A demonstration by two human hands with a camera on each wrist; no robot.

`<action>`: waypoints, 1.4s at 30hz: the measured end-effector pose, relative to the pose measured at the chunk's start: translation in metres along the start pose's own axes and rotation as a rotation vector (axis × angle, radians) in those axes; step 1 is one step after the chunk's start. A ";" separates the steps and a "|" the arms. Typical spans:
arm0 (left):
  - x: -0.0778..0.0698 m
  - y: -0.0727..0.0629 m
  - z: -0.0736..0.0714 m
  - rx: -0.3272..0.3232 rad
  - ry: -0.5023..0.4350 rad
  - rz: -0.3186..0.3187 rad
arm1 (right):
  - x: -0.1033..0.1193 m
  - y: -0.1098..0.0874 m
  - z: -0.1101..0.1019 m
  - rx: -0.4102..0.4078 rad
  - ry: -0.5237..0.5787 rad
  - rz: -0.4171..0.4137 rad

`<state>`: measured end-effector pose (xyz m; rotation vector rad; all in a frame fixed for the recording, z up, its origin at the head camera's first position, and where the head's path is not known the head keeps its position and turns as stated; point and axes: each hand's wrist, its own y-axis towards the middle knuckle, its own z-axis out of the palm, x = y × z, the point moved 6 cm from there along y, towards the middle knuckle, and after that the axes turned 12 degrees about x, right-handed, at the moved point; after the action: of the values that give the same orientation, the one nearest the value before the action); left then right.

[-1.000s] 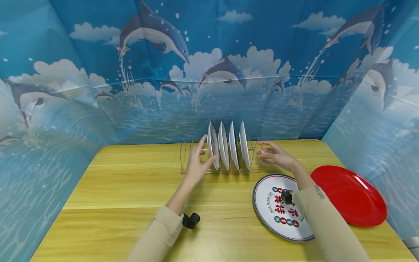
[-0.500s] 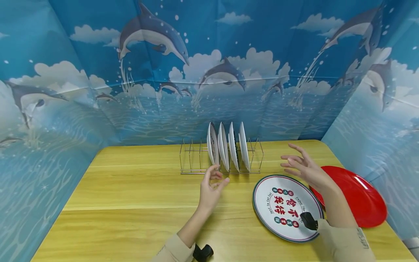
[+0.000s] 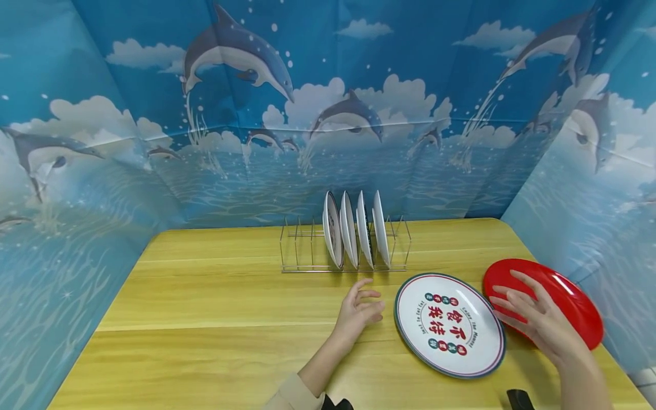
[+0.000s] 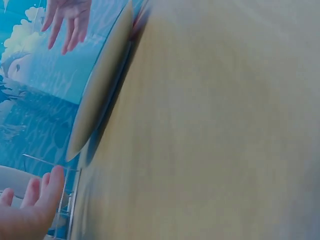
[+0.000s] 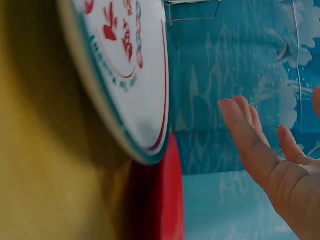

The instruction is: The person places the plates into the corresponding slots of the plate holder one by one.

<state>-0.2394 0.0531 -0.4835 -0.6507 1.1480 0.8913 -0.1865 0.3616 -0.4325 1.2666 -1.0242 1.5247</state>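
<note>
A round white plate (image 3: 482,327) with a green and red rim and red lettering lies on the table between my hands. To its left is my left hand (image 3: 356,316), fingers loosely bent with nothing between them. My right hand (image 3: 545,319) hovers at the plate's right side, fingers spread and holding nothing, overlapping the red oval plate (image 3: 574,304). In the right wrist view the thumb and fingers (image 5: 247,132) stand apart from the white plate. Behind, a wire dish rack (image 3: 297,267) holds several white plates (image 3: 333,230) standing on edge.
The wooden table (image 3: 205,319) ends at a blue dolphin-print curtain (image 3: 230,171) behind and at both sides. The rack stands near the back edge, with unfilled slots at its left end. The red plate lies close to the right edge.
Both hands have come away from the rack toward me. The left moved right and down to beside the white plate; the right moved right and down over the red plate's edge.
</note>
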 end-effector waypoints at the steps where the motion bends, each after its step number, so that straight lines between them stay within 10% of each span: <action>1: 0.003 0.001 0.001 0.005 -0.021 -0.018 | -0.004 -0.004 -0.001 0.001 0.011 0.006; 22: 0.030 0.010 0.021 0.178 -0.131 -0.173 | -0.055 -0.047 -0.020 -0.039 -0.048 0.385; 33: 0.036 0.018 0.028 0.256 -0.127 -0.232 | -0.067 -0.042 -0.018 -0.034 0.086 0.495; 42: 0.038 0.026 0.029 0.296 -0.049 -0.237 | -0.073 -0.029 -0.008 0.139 0.196 0.433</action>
<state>-0.2422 0.1006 -0.5114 -0.5050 1.1051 0.5206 -0.1542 0.3684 -0.5039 1.0001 -1.1265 2.0361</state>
